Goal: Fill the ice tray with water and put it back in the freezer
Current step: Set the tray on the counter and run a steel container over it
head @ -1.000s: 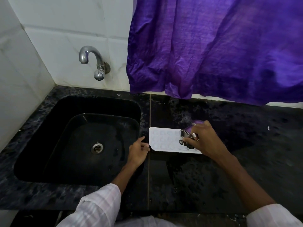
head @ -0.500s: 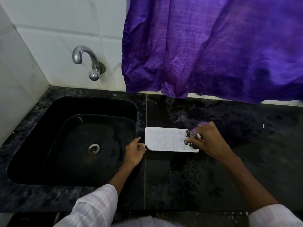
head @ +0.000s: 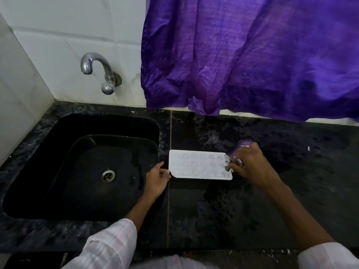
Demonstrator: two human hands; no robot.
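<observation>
A white ice tray (head: 196,165) with round cells lies flat on the black stone counter (head: 233,210), just right of the sink. My right hand (head: 250,166) is closed around a shiny steel cup (head: 236,155), which is tipped on its side with its mouth over the tray's right end. My left hand (head: 157,179) rests at the tray's left front corner, fingertips touching it, nothing gripped. Water in the cells is too faint to judge.
A black sink (head: 83,167) with a metal drain (head: 107,175) takes up the left of the counter. A chrome tap (head: 99,72) sticks out of the white tiled wall above it. A purple cloth (head: 252,55) hangs down to the counter's back edge.
My right hand has carried the tipped cup from the tray's middle right to its right end. The left hand has stayed at the tray's left corner. The view shifted slightly.
</observation>
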